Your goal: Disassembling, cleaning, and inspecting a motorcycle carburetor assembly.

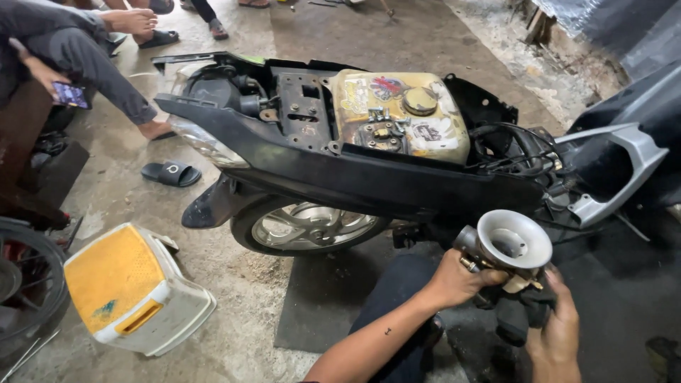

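My left hand (457,279) grips a grey metal carburetor (505,245) by its body, its round funnel mouth facing up. My right hand (557,328) holds a dark rag (521,308) under and against the carburetor. Both hands are low right in the head view, in front of a black scooter (340,170) with its seat off. The scooter's stained yellowish fuel tank (404,113) with a round cap lies exposed on top, beside loose black cables (518,149). Its rear wheel (308,225) stands on a dark mat (333,298).
A white and yellow plastic stool (131,287) lies tipped on the concrete floor at left. A black sandal (170,172) sits near a seated person (78,53) who holds a phone. Another wheel (28,280) shows at the far left. A grey scooter panel (617,174) rests at right.
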